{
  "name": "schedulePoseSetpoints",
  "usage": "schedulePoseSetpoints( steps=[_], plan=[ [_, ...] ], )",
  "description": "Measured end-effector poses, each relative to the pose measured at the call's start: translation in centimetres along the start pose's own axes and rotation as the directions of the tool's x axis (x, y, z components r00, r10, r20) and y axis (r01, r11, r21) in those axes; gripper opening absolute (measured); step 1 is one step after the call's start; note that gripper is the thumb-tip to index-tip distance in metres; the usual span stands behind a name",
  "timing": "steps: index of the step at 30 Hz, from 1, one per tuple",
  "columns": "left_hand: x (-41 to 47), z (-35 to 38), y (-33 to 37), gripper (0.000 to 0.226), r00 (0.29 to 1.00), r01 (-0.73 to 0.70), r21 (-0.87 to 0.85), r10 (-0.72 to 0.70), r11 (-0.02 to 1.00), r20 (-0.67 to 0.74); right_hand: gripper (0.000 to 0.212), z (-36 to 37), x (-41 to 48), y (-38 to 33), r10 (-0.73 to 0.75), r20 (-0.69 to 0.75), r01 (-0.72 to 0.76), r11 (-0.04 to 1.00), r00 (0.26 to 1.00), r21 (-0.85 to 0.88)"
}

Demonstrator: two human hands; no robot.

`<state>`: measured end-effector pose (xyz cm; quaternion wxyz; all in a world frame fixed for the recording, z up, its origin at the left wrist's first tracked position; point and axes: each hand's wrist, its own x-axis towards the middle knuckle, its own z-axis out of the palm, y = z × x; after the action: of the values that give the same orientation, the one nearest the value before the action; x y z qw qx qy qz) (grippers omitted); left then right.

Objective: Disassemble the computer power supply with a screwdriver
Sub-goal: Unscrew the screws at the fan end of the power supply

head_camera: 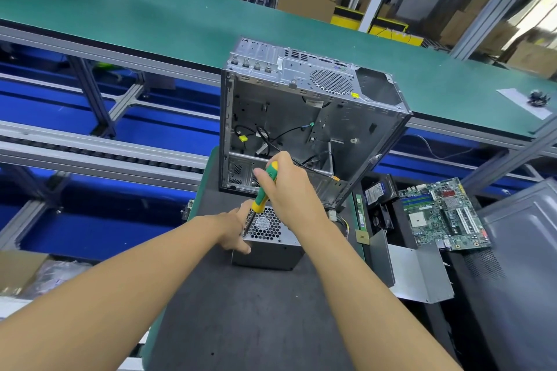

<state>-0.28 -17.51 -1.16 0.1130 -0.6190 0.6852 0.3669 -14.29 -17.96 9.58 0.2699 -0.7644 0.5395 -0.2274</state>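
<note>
PSU (272, 245), frame ctr, on table (241, 316): L hand (236, 230) fingers curled on its corner; R hand (291, 190) fingers wrapped round screwdriver (261, 193), tip at corner screw. Step: unscrewing cover. Next: keep tip seated, turn.

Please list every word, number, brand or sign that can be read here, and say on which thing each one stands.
No text here can be read with certainty.
Round fan sticker on the grey metal power supply box: blurred.
Small yellow sticker on the open silver computer case: too small.
Blue and white label on the black hard drive: too small.
Green motherboard: printed markings too small.
</note>
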Motion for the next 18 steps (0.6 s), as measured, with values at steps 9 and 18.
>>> schedulePoseSetpoints(
  steps=[9, 18],
  plan=[
    [-0.06, 0.06, 0.13, 0.115, 1.000, 0.003, 0.011, -0.004, 1.000, 0.019, 0.024, -0.19, 0.07, -0.12, -0.008, 0.017, 0.008, 1.000, 1.000, -0.016],
    [-0.48, 0.00, 0.10, 0.112, 0.999, 0.043, -0.054, -0.042, 0.998, 0.024, 0.023, 0.01, -0.26, -0.56, -0.070, 0.065, 0.070, 0.998, 0.995, -0.004]
  ],
)
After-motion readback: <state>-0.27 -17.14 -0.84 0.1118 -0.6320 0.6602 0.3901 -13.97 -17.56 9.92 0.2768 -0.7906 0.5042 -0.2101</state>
